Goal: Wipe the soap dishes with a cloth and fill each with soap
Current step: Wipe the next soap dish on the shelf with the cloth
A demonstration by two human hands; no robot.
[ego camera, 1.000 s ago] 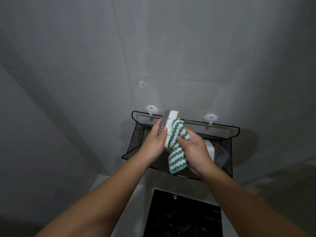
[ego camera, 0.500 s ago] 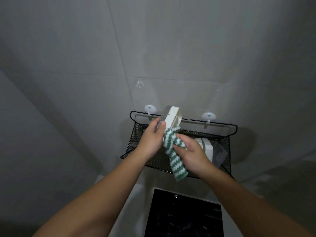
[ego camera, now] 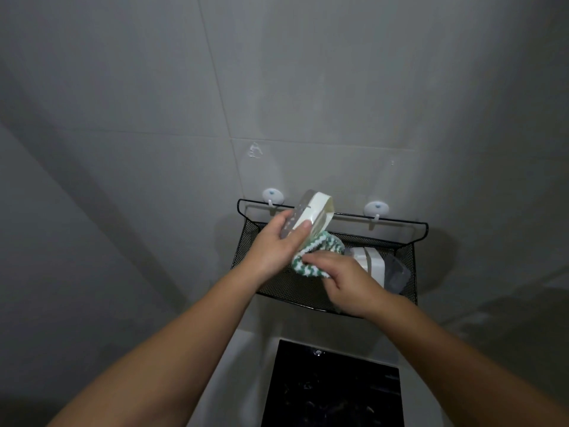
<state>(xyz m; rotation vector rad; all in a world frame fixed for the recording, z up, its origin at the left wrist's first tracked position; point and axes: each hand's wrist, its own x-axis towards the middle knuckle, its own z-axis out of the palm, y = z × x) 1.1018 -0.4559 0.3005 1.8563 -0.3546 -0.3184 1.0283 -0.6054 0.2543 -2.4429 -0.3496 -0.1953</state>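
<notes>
Centrally, the left hand (ego camera: 277,246) grips a smooth, white, rectangular soap dish (ego camera: 315,209) tilted above the black mesh basket (ego camera: 246,243); the right hand (ego camera: 346,283) pinches a nubby green-and-white striped cloth (ego camera: 318,257) beneath it.

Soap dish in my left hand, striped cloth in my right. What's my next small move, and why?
Probably slide the cloth up along the open side of the soap dish. Your left hand grips the dish tilted above the mesh basket, and your right hand holds the cloth bunched at its lower end, leaving the upper part bare.
</notes>
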